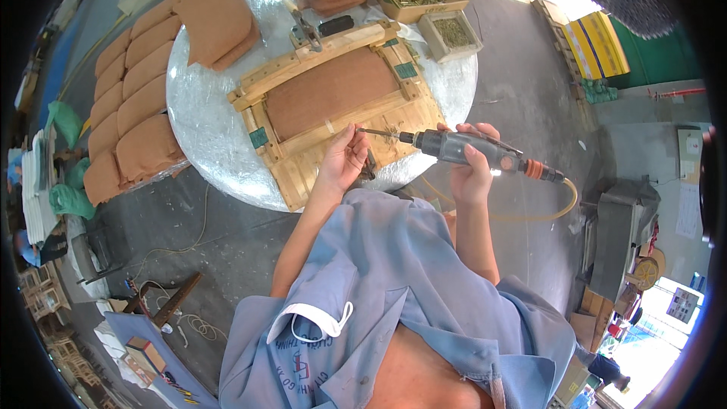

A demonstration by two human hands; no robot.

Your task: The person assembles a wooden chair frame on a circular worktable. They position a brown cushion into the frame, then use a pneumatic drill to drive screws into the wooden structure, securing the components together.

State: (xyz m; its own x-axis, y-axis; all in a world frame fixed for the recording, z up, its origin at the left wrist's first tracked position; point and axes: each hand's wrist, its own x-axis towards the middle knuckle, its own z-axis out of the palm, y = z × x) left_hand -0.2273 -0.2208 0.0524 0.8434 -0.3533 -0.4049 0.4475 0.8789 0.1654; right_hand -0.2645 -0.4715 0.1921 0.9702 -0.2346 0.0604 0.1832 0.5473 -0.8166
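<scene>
Your right hand (pixel 472 176) is wrapped around the grey body of a power screwdriver (pixel 462 148), thumb on the near side and fingers over the far side, while your left hand (pixel 344 157) has its fingers curled in and its thumb and forefinger pinching the tip of the driver bit (pixel 379 132); whether a screw sits there too is too small to tell. The screwdriver lies across the front of your body, its long axis running right to left, with the yellow hose (pixel 569 201) at the right end and the bit end on the left, set slightly farther from you. The wooden frame (pixel 303 142) lies on the round, film-wrapped desk (pixel 201 113), on the far side of both hands and mainly to the left of the screwdriver's body. Its long axis also runs left to right, but its right end is the farther one, so the two axes slant opposite ways. Inside the frame lies a brown fabric panel (pixel 333 91). Your left hand is the nearer one to the frame's near rail, and the bit tip shows against the boards, though from this overhead view you can't judge how high it hangs above them.
</scene>
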